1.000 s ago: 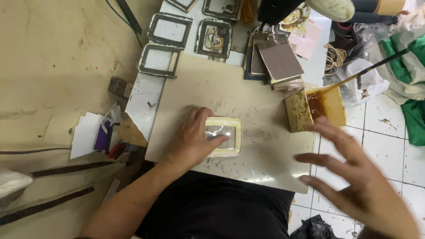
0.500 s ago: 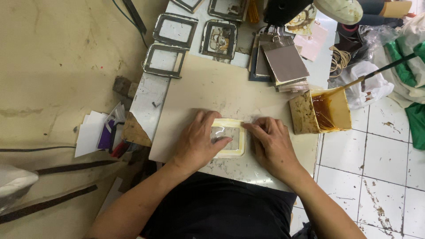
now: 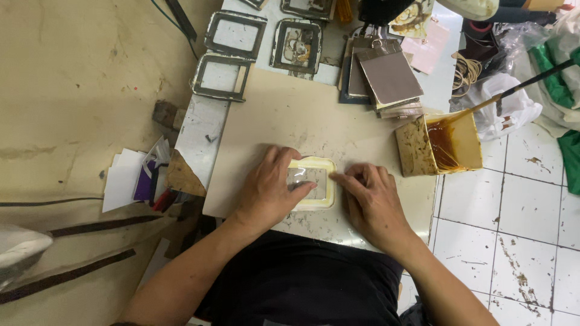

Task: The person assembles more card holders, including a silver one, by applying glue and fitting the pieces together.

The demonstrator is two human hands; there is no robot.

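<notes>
Cream-coloured and rounded at the corners, the small frame [image 3: 313,182] with its clear window lies flat near the front edge of the pale work board [image 3: 284,115], and your left hand [image 3: 269,190] lies spread over its left half, fingers flat on the window, pinching nothing. Your right hand [image 3: 371,199] rests just beside its right edge, fingertips bunched and pressed down at the rim (the glue box [image 3: 450,145] with its brush stands well apart). You look to be seating or smoothing the piece; next calls for even pressure without shifting it.
</notes>
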